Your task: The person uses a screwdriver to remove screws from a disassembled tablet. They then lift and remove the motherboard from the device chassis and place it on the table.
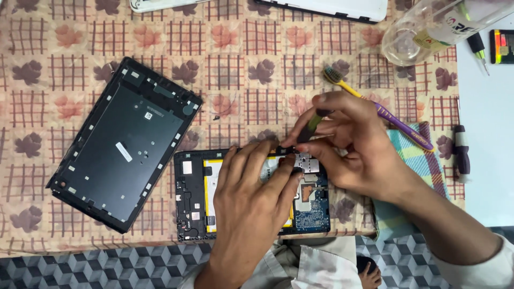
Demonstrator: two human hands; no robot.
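I see the opened tablet (251, 195) lying near the front edge of the tabletop (257, 69), its yellow-edged battery and blue circuit board exposed. My left hand (251, 206) lies flat over its middle, fingers spread and pressing down, gripping nothing. My right hand (350, 147) has its fingers pinched shut around a thin dark tool with a greenish handle (309, 128), tip at the board's metal shield. The removed black back cover (124, 144) lies toward the left edge. A yellow and purple toothbrush (380, 109) rests behind my right hand, a screwdriver (461, 152) at the right edge.
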